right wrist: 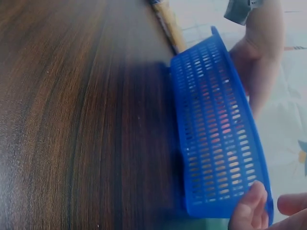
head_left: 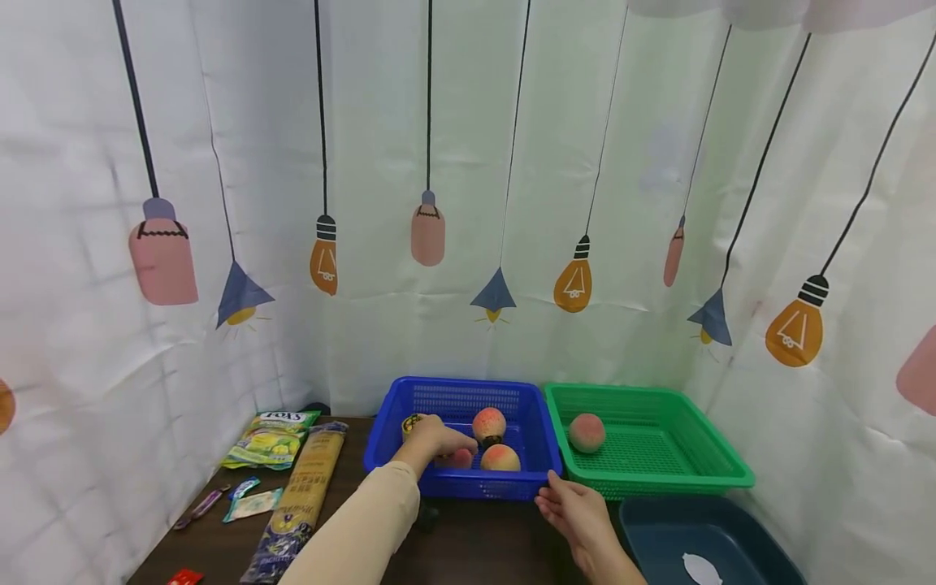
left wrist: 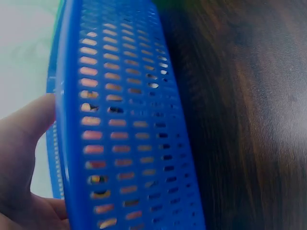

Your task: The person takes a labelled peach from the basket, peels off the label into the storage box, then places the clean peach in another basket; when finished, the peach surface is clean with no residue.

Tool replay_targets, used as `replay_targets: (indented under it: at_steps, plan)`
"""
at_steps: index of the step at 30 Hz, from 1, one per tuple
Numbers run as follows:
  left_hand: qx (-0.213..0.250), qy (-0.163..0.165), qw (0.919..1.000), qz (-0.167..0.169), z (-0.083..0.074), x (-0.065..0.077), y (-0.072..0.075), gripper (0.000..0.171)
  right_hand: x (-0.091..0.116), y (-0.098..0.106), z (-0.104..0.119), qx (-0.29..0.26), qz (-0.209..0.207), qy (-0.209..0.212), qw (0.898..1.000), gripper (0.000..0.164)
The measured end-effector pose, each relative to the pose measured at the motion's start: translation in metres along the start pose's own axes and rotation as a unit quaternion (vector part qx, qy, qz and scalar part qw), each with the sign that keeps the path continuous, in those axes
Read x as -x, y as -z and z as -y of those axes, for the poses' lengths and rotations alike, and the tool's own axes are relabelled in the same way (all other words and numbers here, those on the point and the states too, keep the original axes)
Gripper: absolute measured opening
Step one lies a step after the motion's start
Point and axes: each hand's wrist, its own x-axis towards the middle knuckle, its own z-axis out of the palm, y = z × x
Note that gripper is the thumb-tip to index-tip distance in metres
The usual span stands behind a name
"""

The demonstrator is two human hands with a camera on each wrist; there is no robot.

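In the head view, my left hand (head_left: 439, 439) reaches over the left part of a blue basket (head_left: 483, 487), its fingers at a peach (head_left: 459, 459). The basket's near wall hides the fingertips in the left wrist view, so I cannot tell whether they grip the peach. My right hand (head_left: 578, 512) is at the basket's front right corner. It pinches the rim, with fingertips (right wrist: 254, 194) on the outer wall and the thumb across the rim. Inside the basket lie two more peaches, a black-and-gold item between them, and a round yellow-and-black item (head_left: 411, 424) beside my left hand.
A green basket (head_left: 658, 479) with one peach (head_left: 587, 433) stands to the right. A dark blue tray (head_left: 680, 520) holding a white leaf-shaped piece (head_left: 702, 569) is before it. At left lie a long noodle pack (head_left: 307, 479), a green-yellow Fox's bag (head_left: 274, 439) and several small wrapped pieces.
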Motion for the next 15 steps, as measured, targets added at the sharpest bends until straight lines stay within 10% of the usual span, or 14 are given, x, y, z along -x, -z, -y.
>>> replay_targets:
  at_steps: [7,15]
  plan:
    - [-0.117,-0.014,0.9929,-0.017,-0.003,-0.004,-0.024,0.054,-0.006,0.002,-0.004,-0.024,-0.015,0.01,1.0,0.052]
    - [-0.043,0.016,0.9988,-0.019,-0.011,0.01,-0.013,0.048,-0.007,0.0,-0.003,-0.029,-0.012,0.013,0.999,0.05]
